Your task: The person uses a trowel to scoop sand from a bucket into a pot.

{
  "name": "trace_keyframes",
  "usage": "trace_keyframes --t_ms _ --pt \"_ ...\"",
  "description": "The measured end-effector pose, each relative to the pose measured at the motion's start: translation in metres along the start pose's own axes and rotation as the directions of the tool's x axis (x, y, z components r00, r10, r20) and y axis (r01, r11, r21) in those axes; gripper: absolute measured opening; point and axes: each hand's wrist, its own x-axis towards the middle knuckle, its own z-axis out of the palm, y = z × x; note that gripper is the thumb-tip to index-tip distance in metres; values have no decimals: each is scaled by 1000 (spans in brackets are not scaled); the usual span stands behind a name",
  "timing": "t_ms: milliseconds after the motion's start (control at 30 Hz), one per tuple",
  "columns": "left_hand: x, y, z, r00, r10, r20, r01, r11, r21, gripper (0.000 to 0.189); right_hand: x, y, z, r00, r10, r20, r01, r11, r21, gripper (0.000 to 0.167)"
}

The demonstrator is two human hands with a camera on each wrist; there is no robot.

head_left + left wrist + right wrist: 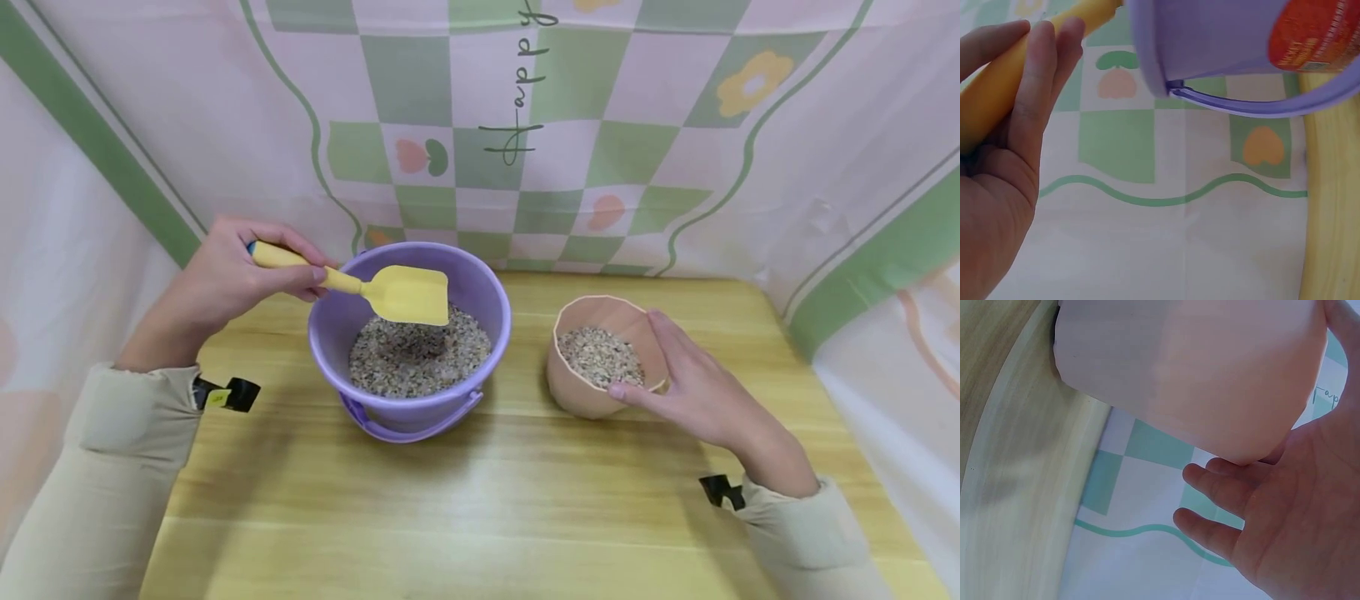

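My left hand grips the yellow handle of a toy shovel. Its flat blade hovers above a purple bucket, and no gravel shows on it. Grey-brown gravel lies inside the bucket, with a darker hollow under the blade. To the right, a pink ribbed pot stands on the table with paler gravel in it. My right hand holds the pot's right side, thumb at the near rim and fingers round the far side. In the right wrist view, two of the fingers stick out past the pot.
A wooden table carries both containers. The bucket's purple handle hangs down at its front. Behind the table rises a checkered cloth with green and white squares. Black wrist mounts sit at both cuffs.
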Motion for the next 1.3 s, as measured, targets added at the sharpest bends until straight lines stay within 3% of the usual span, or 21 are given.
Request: trace_keyframes --t_ms 233,500,567,767,967,1300 --pt "3 -8 3 999 -35 11 33 988 152 13 0 0 0 1000 -8 -4 8 1000 5 115" --pt "3 -8 9 987 -163 -16 159 937 312 17 1 -1 1 1000 -12 -9 12 1000 9 114" --pt "5 -9 11 986 -166 -4 158 933 324 14 1 0 1 1000 -12 -8 12 1000 7 114" --pt "13 -12 21 993 -104 55 77 929 363 7 0 0 1 1000 -10 -8 10 1000 2 113" --pt "17 -14 27 988 -95 121 37 911 411 10 1 1 2 1000 -11 -9 11 1000 1 113" --pt "19 -16 30 986 -101 135 36 909 415 11 1 1 2 1000 -11 -10 11 1000 -6 114"
